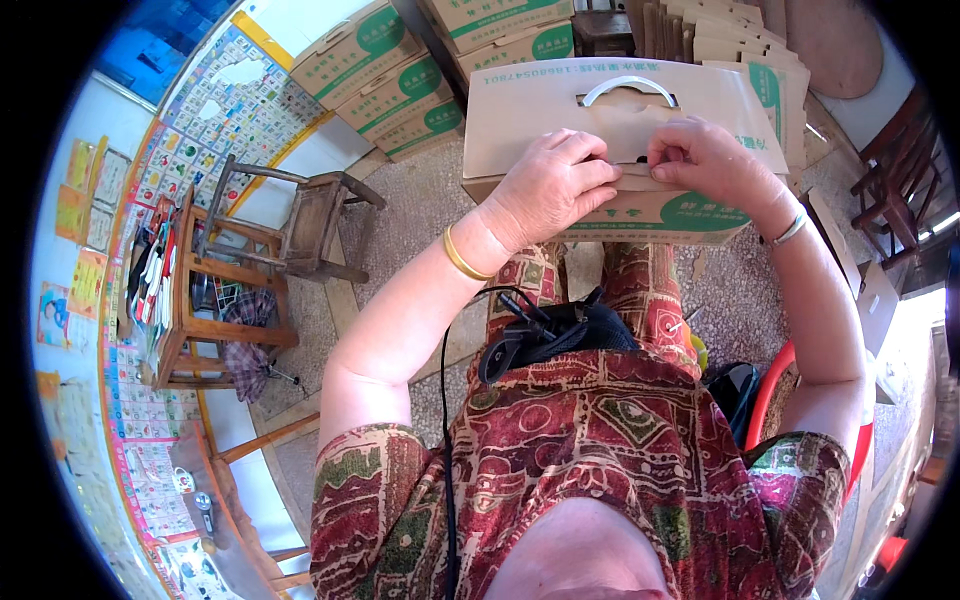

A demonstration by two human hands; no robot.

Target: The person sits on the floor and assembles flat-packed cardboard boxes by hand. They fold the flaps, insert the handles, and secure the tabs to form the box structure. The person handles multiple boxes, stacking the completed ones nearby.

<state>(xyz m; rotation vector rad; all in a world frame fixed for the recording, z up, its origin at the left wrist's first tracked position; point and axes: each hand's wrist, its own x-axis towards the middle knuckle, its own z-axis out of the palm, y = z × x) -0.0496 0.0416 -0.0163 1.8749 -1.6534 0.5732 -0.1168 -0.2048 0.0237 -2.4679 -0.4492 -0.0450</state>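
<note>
In front of me a closed cardboard carton (pixel 535 105) with green print stands level, its lid facing up. A white carry handle (pixel 628 84) arches out of a slot in the lid. My left hand (pixel 560 185), with a gold bangle on the wrist, is closed, its thumb and fingertips pinching the front edge of the lid. Closed as well, my right hand (pixel 700 165) has its fingers curled down on the same edge, a silver bangle on its wrist. Between the two hands lies a small cut-out in the cardboard. My fingers hide part of that edge.
Similar cartons (pixel 400 95) are stacked beyond, at the far left. Flattened cardboard (pixel 720 35) leans at the back. To the left stand a wooden chair (pixel 315 225) and a wooden rack (pixel 235 330). A red curved rim (pixel 770 395) shows beside my right arm.
</note>
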